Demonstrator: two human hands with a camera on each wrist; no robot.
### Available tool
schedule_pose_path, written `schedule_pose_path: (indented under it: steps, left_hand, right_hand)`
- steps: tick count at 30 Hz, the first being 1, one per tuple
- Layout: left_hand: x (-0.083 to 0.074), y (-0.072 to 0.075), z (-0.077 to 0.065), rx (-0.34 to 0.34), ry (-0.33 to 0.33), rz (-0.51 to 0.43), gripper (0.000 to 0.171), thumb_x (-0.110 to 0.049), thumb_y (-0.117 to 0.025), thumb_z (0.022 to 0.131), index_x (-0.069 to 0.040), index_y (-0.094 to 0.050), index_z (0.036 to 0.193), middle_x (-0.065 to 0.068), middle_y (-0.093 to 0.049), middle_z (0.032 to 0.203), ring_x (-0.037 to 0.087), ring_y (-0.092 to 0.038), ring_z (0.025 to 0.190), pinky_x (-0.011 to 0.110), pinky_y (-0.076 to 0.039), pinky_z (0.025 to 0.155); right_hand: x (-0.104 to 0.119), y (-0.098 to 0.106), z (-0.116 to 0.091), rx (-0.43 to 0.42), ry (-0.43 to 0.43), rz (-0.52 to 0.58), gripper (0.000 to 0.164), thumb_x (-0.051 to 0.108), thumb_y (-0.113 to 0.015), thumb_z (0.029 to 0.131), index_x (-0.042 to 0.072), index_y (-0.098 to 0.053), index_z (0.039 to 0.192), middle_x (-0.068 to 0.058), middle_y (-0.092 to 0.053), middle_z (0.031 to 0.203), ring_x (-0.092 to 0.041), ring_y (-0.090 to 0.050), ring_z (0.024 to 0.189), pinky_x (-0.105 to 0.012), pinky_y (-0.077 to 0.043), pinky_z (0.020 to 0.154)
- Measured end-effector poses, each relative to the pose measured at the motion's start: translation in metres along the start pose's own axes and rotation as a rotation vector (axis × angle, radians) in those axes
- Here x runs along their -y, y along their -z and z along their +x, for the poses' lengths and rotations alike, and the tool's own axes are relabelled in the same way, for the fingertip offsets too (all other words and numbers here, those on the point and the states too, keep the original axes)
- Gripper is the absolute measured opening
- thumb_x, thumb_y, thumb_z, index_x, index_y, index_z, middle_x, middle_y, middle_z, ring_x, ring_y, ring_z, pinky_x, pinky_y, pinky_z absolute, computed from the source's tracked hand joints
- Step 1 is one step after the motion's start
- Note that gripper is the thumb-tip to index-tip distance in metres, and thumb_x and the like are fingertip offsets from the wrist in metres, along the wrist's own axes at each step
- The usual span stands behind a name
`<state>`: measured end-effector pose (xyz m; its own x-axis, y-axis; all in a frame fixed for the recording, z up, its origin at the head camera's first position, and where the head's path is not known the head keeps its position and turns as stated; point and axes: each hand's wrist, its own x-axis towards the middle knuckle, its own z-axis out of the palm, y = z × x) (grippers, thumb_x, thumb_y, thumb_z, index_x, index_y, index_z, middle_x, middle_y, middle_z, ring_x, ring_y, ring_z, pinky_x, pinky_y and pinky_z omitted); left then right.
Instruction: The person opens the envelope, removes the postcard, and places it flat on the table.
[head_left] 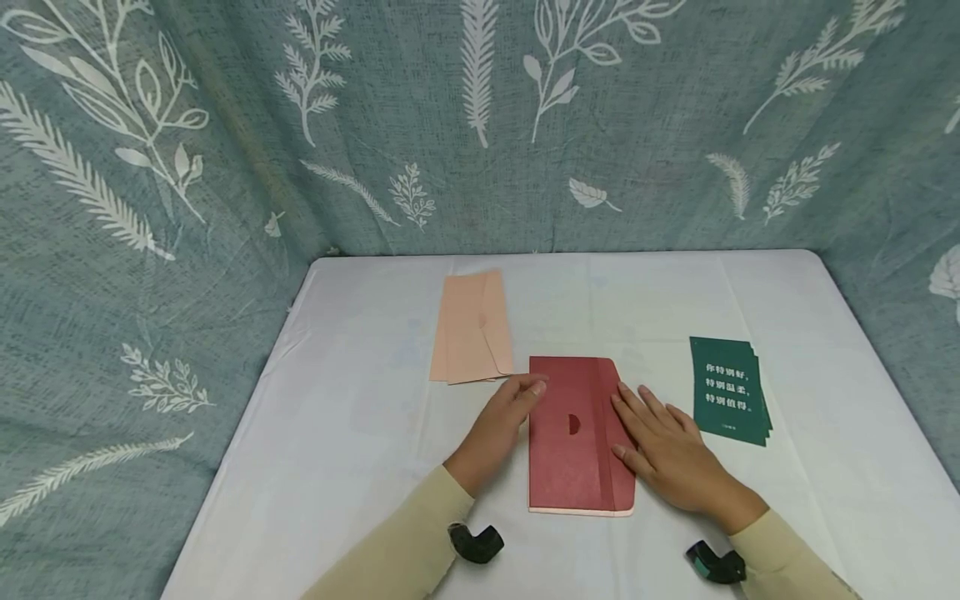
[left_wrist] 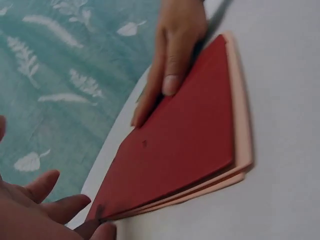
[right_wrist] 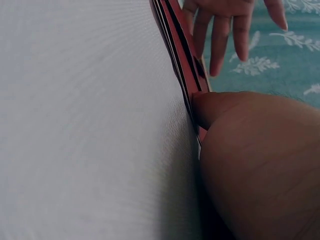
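Observation:
A red notebook (head_left: pixel 566 467) with a vertical band and a small dark half-round mark lies on the white table. My left hand (head_left: pixel 497 425) is at its upper left edge, fingertips touching the cover near the corner. In the left wrist view, the fingers of that hand look loosely spread. Over on the right edge, my right hand (head_left: pixel 671 450) rests with extended fingers, its thumb on the cover. Seen from the left wrist, the notebook (left_wrist: pixel 185 135) shows pale pink layers under its red cover. My right thumb touches its layered side (right_wrist: pixel 182 60) in the right wrist view.
Pink envelopes (head_left: pixel 468 329) lie overlapped at the back left of the table (head_left: pixel 360 433). To the right sits a small fanned stack of dark green cards (head_left: pixel 727 392) with white lettering. A patterned green curtain (head_left: pixel 450 167) hangs behind the table and along its sides.

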<state>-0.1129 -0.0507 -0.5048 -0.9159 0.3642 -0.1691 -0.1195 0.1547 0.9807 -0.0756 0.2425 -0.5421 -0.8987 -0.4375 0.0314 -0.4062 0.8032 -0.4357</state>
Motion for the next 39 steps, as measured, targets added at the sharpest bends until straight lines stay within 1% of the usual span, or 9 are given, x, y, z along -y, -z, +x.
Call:
schedule_pose_path:
  steps: [3, 7, 13, 16, 19, 27, 32, 36, 39]
  left_hand:
    - [0.000, 0.012, 0.002, 0.031, 0.004, -0.168, 0.076, -0.063, -0.043, 0.113, -0.002, -0.048, 0.158, 0.012, -0.047, 0.163, 0.027, -0.040, 0.153, 0.059, -0.035, 0.119]
    - [-0.001, 0.030, 0.005, 0.067, 0.007, -0.378, 0.091, -0.072, -0.039, 0.110, 0.003, -0.040, 0.161, 0.021, -0.040, 0.168, 0.037, -0.035, 0.157, 0.064, -0.030, 0.121]
    - [-0.007, 0.060, 0.011, 0.025, -0.019, -0.480, 0.095, -0.073, -0.038, 0.109, 0.006, -0.033, 0.162, 0.026, -0.035, 0.170, 0.044, -0.034, 0.156, 0.065, -0.028, 0.121]
    - [-0.011, 0.075, 0.015, -0.022, -0.020, -0.482, 0.096, -0.073, -0.035, 0.110, 0.007, -0.030, 0.163, 0.028, -0.035, 0.169, 0.046, -0.034, 0.155, 0.065, -0.028, 0.121]
    - [-0.015, 0.091, 0.018, -0.087, 0.011, -0.470, 0.098, -0.074, -0.033, 0.109, 0.007, -0.031, 0.164, 0.028, -0.036, 0.169, 0.047, -0.035, 0.154, 0.063, -0.029, 0.121]
    - [-0.018, 0.122, 0.025, -0.280, 0.153, -0.387, 0.096, -0.074, -0.035, 0.109, 0.004, -0.036, 0.164, 0.027, -0.038, 0.167, 0.045, -0.033, 0.155, 0.058, -0.035, 0.120]
    - [-0.020, 0.129, 0.030, -0.378, 0.235, -0.337, 0.088, -0.069, -0.040, 0.110, 0.003, -0.040, 0.161, 0.023, -0.043, 0.160, 0.039, -0.039, 0.145, 0.051, -0.041, 0.112]
    - [-0.027, 0.128, 0.039, -0.423, 0.312, -0.258, 0.083, -0.066, -0.047, 0.109, 0.001, -0.044, 0.157, 0.016, -0.050, 0.146, 0.029, -0.048, 0.120, 0.041, -0.047, 0.094]
    - [-0.032, 0.126, 0.047, -0.436, 0.367, -0.186, 0.081, -0.067, -0.050, 0.108, -0.001, -0.046, 0.154, 0.011, -0.053, 0.130, 0.023, -0.049, 0.102, 0.037, -0.047, 0.080]
  right_hand:
    - [0.000, 0.000, 0.000, -0.003, 0.003, 0.004, 0.071, 0.042, -0.058, 0.112, 0.008, -0.036, 0.170, -0.009, -0.024, 0.179, -0.037, -0.013, 0.164, -0.062, -0.016, 0.121]
    - [0.000, 0.001, 0.000, -0.002, 0.005, 0.013, 0.071, 0.042, -0.058, 0.112, 0.007, -0.036, 0.170, -0.009, -0.024, 0.179, -0.037, -0.013, 0.164, -0.063, -0.015, 0.121]
    - [-0.002, 0.000, 0.000, 0.001, 0.000, 0.015, 0.072, 0.044, -0.057, 0.112, 0.009, -0.035, 0.171, -0.008, -0.023, 0.179, -0.036, -0.012, 0.164, -0.063, -0.015, 0.121]
    - [-0.002, -0.001, 0.001, 0.000, -0.004, 0.011, 0.072, 0.044, -0.057, 0.112, 0.009, -0.035, 0.171, -0.007, -0.023, 0.179, -0.036, -0.012, 0.164, -0.063, -0.015, 0.121]
    - [-0.001, 0.000, 0.001, 0.001, -0.005, 0.011, 0.072, 0.044, -0.057, 0.112, 0.009, -0.035, 0.171, -0.008, -0.023, 0.179, -0.036, -0.012, 0.164, -0.062, -0.015, 0.121]
    - [-0.001, 0.001, 0.001, -0.003, -0.004, 0.010, 0.072, 0.044, -0.058, 0.112, 0.008, -0.036, 0.171, -0.008, -0.024, 0.179, -0.036, -0.013, 0.164, -0.062, -0.016, 0.121]
    - [-0.001, 0.000, 0.001, -0.005, -0.001, 0.008, 0.072, 0.044, -0.058, 0.112, 0.009, -0.036, 0.171, -0.008, -0.024, 0.179, -0.036, -0.013, 0.164, -0.062, -0.016, 0.121]
    - [-0.001, 0.000, 0.001, -0.007, 0.001, 0.008, 0.072, 0.044, -0.058, 0.112, 0.009, -0.036, 0.171, -0.008, -0.024, 0.179, -0.037, -0.013, 0.164, -0.061, -0.017, 0.120]
    - [-0.002, 0.000, 0.000, -0.010, 0.002, 0.010, 0.071, 0.043, -0.058, 0.112, 0.009, -0.036, 0.171, -0.008, -0.024, 0.179, -0.037, -0.013, 0.164, -0.061, -0.017, 0.120]
